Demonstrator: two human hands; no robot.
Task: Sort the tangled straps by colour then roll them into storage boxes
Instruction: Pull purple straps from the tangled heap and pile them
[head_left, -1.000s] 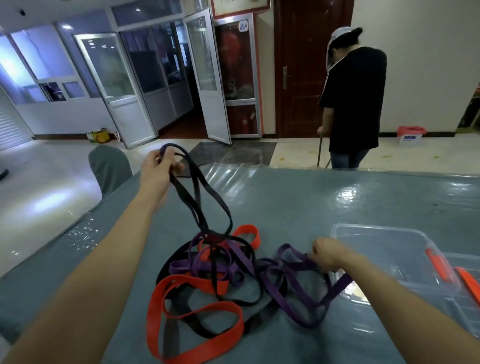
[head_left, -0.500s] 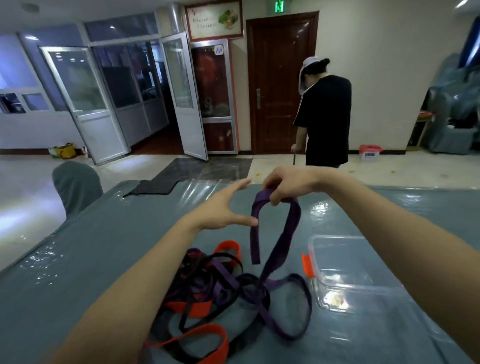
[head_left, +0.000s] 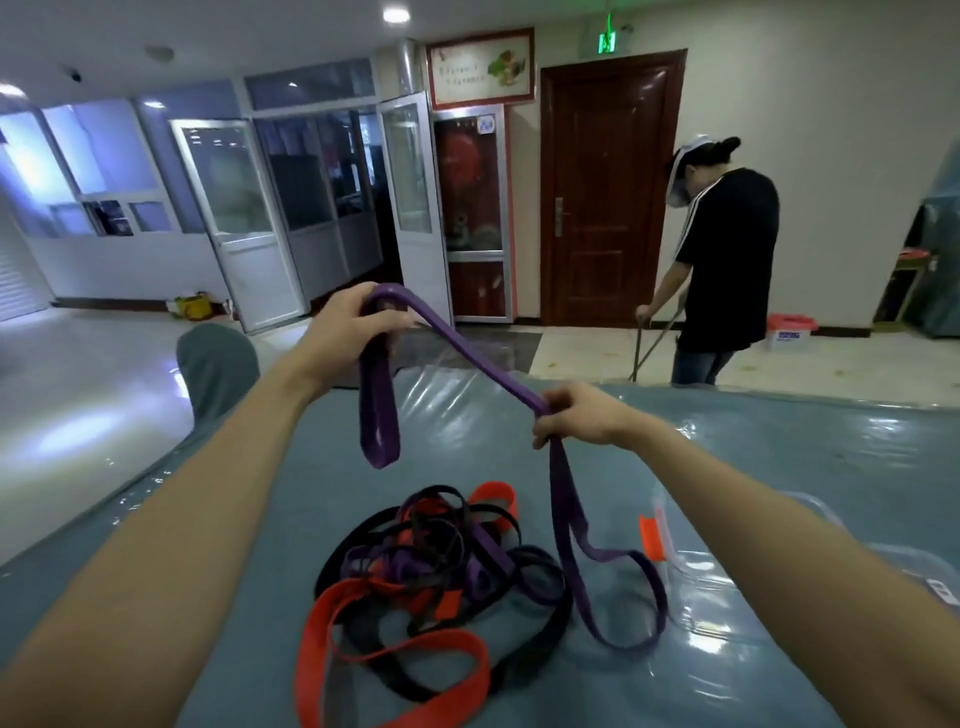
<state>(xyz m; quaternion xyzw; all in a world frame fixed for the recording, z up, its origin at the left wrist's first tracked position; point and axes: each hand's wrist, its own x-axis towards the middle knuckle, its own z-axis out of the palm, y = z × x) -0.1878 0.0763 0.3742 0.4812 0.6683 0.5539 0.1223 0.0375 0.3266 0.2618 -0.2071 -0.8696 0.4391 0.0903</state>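
High above the pile (head_left: 431, 566), the left hand (head_left: 358, 325) curls round a fold of the purple strap (head_left: 467, 353). The right hand (head_left: 582, 421), above the pile too, grips it lower down. It looks soft and floppy, so hold the ends.

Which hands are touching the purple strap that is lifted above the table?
Touching, both. The head view shows the left hand with fingers curled round the purple strap near its top, and the right hand gripping it lower down.
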